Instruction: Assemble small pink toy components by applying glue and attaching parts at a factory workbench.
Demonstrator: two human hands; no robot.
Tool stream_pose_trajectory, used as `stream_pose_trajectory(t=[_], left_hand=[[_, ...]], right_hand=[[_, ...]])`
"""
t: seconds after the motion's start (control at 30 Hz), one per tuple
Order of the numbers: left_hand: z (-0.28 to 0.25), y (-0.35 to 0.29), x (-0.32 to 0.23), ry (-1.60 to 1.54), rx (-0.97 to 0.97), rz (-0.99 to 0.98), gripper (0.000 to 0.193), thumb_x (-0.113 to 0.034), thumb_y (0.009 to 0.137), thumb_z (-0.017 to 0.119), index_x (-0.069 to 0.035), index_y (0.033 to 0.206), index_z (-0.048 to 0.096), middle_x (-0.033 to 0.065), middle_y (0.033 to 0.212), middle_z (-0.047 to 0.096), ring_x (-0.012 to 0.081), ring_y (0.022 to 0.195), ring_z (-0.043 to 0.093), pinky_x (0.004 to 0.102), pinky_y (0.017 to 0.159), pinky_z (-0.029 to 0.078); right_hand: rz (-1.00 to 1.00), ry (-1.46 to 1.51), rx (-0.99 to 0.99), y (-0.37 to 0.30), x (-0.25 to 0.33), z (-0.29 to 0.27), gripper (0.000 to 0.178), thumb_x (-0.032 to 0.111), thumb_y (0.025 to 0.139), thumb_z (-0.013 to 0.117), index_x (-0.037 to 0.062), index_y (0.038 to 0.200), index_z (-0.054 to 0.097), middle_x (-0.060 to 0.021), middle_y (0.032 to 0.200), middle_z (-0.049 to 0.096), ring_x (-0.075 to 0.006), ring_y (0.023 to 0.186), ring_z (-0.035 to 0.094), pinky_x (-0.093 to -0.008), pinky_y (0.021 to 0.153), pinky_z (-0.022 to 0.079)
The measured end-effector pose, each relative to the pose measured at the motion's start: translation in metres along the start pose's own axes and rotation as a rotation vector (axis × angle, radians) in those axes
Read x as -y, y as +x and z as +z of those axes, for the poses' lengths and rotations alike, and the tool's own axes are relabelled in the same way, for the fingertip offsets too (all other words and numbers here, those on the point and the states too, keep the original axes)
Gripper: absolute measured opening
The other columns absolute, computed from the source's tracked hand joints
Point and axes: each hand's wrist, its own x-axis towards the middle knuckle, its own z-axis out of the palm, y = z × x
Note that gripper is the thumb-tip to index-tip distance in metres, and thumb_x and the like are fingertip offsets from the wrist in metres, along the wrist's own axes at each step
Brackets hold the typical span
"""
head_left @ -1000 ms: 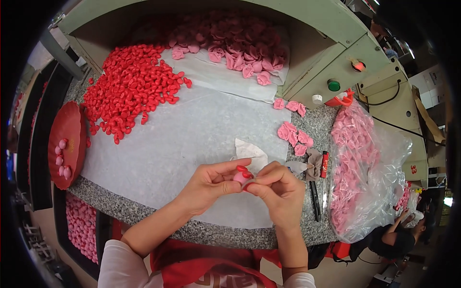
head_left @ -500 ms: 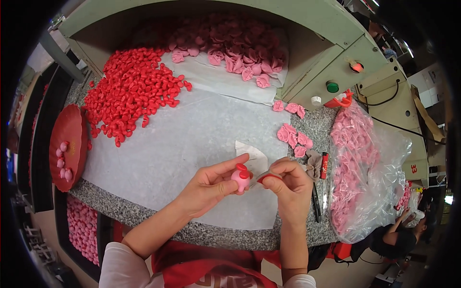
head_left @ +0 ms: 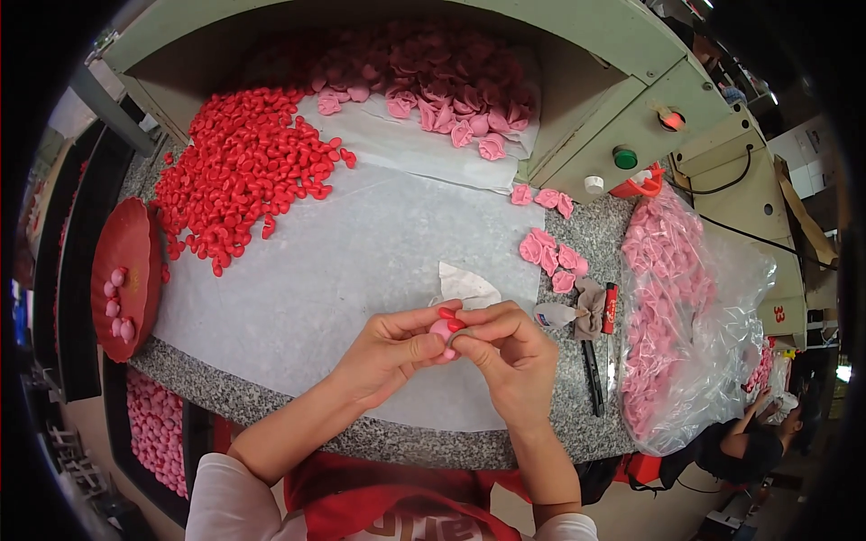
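Note:
My left hand (head_left: 390, 353) is closed around a small round pink piece (head_left: 441, 327), held just above the paper. Two glossy red beans (head_left: 450, 317) sit on its top. From the other side my right hand (head_left: 510, 356) meets it, thumb and forefinger pinching a thin, curved greyish strip (head_left: 460, 333) against it. The fingers partly hide the strip and the contact. Below them lies the pale work paper (head_left: 361, 243), with a torn white paper scrap (head_left: 467, 283) just beyond my fingertips. A small pale bottle (head_left: 554, 314) lies to the right of my right hand.
Glossy red beans (head_left: 234, 171) are heaped at back left. Pink rosettes (head_left: 460, 99) fill the green cabinet (head_left: 577, 135). A red dish (head_left: 135, 230) stands left. At right are loose rosettes (head_left: 550, 252), a lighter (head_left: 610, 307), a black pen (head_left: 592, 379) and a filled plastic bag (head_left: 663, 316).
My right hand has moved left, bringing the strip against the pink piece. The pale bottle now shows clear of the hand. My left hand has hardly moved.

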Motion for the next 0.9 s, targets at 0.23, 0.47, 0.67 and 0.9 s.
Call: stream_pose_trajectory(t=[0.23, 0.47, 0.67, 0.9], left_hand=[[-0.003, -0.001, 0.001, -0.037, 0.020, -0.020, 0.041, -0.009, 0.083, 0.060, -0.002, 0.122, 0.050, 0.0076, 0.110, 0.059, 0.0132, 0.094, 0.058, 0.0275, 0.082, 0.049], [-0.003, -0.004, 0.000, -0.032, 0.050, 0.008, 0.042, -0.008, 0.082, 0.061, -0.004, 0.122, 0.050, 0.0071, 0.112, 0.058, 0.0141, 0.096, 0.057, 0.0277, 0.084, 0.048], [-0.005, -0.001, 0.002, -0.093, 0.079, -0.003, 0.043, -0.007, 0.082, 0.062, -0.005, 0.123, 0.050, 0.0066, 0.113, 0.058, 0.0151, 0.098, 0.057, 0.0286, 0.085, 0.047], [0.002, -0.002, 0.002, -0.146, 0.132, 0.016, 0.047, -0.007, 0.079, 0.064, -0.005, 0.124, 0.049, 0.0093, 0.113, 0.058, 0.0172, 0.094, 0.058, 0.0279, 0.082, 0.047]], right_hand=[[-0.048, -0.021, 0.080, 0.002, -0.002, -0.005, 0.015, -0.008, 0.074, 0.065, 0.0009, 0.080, 0.054, -0.0118, 0.094, 0.056, -0.0178, 0.090, 0.058, -0.0294, 0.079, 0.048], [-0.140, -0.129, 0.005, -0.001, -0.004, 0.006, 0.015, -0.005, 0.072, 0.068, 0.0020, 0.078, 0.055, -0.0090, 0.087, 0.058, -0.0156, 0.081, 0.057, -0.0265, 0.074, 0.047], [-0.230, -0.188, 0.058, 0.001, -0.007, 0.004, 0.016, -0.008, 0.073, 0.066, 0.0018, 0.076, 0.054, -0.0102, 0.091, 0.056, -0.0169, 0.086, 0.058, -0.0292, 0.076, 0.049], [-0.105, 0.013, 0.005, 0.005, -0.004, -0.008, 0.016, -0.009, 0.075, 0.063, 0.0008, 0.078, 0.050, -0.0130, 0.089, 0.057, -0.0185, 0.083, 0.060, -0.0297, 0.073, 0.051]])
